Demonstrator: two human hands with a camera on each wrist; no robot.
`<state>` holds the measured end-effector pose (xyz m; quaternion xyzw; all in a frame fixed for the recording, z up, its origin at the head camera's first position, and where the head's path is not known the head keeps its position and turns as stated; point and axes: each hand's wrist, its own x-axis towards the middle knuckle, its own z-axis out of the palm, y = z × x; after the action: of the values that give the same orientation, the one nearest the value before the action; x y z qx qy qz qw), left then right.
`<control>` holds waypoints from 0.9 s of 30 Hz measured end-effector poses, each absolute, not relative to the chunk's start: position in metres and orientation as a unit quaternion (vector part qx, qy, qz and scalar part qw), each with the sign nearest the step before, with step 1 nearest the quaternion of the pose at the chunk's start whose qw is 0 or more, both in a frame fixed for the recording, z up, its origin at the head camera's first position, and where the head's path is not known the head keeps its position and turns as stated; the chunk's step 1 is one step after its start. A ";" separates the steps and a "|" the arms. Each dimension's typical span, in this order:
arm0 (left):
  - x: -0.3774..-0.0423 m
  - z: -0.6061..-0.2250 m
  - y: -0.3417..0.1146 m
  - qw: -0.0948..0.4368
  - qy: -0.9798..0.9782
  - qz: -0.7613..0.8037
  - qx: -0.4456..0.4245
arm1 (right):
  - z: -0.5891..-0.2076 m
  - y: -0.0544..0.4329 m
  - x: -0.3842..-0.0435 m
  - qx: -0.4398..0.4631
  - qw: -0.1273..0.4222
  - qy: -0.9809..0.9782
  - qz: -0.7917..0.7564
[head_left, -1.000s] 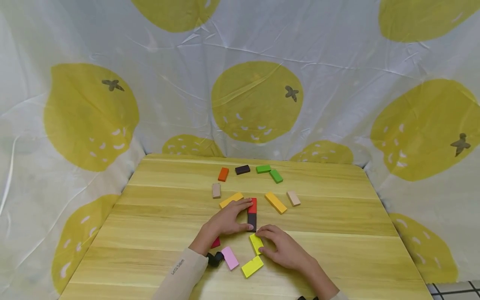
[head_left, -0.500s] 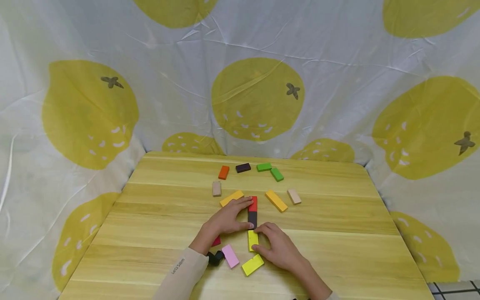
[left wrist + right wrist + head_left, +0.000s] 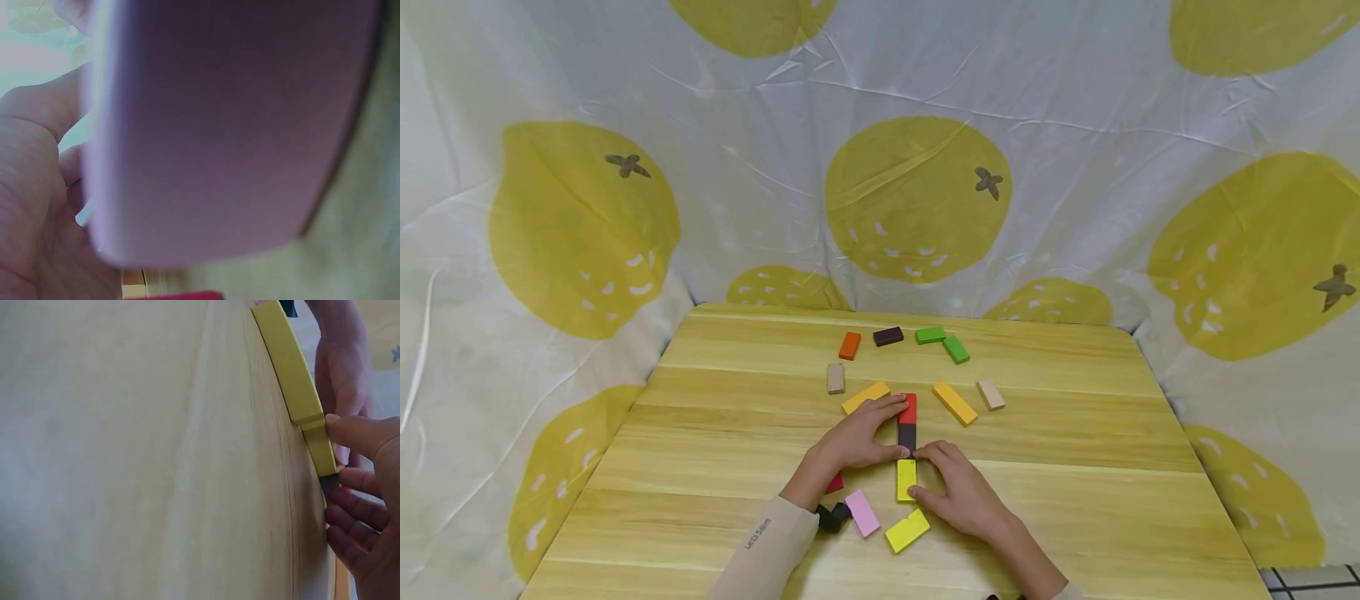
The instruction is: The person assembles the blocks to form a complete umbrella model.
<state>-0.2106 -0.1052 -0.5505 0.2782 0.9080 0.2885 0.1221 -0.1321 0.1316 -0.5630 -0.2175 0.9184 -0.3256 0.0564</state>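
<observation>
A red block (image 3: 909, 408) and a black block (image 3: 907, 438) lie end to end on the wooden table. My left hand (image 3: 853, 435) rests beside them, its fingertips on the red one and the thumb at the near end of the black one. Just below, a yellow block (image 3: 906, 481) continues the line. My right hand (image 3: 964, 493) pinches this yellow block, thumb on its right side near the lower end, index finger by its top end. Nearer me lies a second, slanted yellow block (image 3: 907, 531). A blurred pink surface (image 3: 231, 137) fills much of the left wrist view.
A pink block (image 3: 862, 513), black pieces (image 3: 832, 517) and a partly hidden dark red block (image 3: 834, 482) lie by the left sleeve. Farther back are orange-yellow blocks (image 3: 956, 403), a beige block (image 3: 991, 395), green blocks (image 3: 956, 350) and an orange-red block (image 3: 849, 346). Lemon-print cloth (image 3: 917, 200) hangs behind.
The yellow block under my right hand has turned from a slant and shifted slightly left, into line below the black block. My left hand stays in place.
</observation>
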 end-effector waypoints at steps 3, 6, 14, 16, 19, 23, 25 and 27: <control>-0.211 -0.551 -0.105 0.122 0.909 0.286 0.277 | -0.563 0.131 -0.134 -0.214 0.056 0.919 -0.326; -0.212 -0.550 -0.105 0.122 0.910 0.283 0.277 | -0.563 0.131 -0.134 -0.212 0.052 0.919 -0.329; -0.212 -0.552 -0.106 0.125 0.914 0.272 0.274 | -0.563 0.130 -0.135 -0.207 0.053 0.917 -0.337; -0.212 -0.553 -0.106 0.123 0.913 0.274 0.276 | -0.564 0.130 -0.134 -0.207 0.056 0.915 -0.341; -0.210 -0.555 -0.106 0.120 0.912 0.276 0.278 | -0.564 0.130 -0.134 -0.204 0.063 0.914 -0.344; -0.207 -0.556 -0.105 0.116 0.912 0.276 0.281 | -0.565 0.131 -0.133 -0.206 0.062 0.915 -0.341; -0.206 -0.555 -0.105 0.117 0.910 0.279 0.284 | -0.565 0.131 -0.133 -0.207 0.059 0.915 -0.342; -0.206 -0.553 -0.106 0.123 0.909 0.277 0.287 | -0.565 0.131 -0.132 -0.209 0.055 0.914 -0.344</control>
<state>-0.2061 -0.1057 -0.5528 0.2870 0.9087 0.2773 0.1225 -0.1322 0.1310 -0.5648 -0.2087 0.9139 -0.3438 0.0553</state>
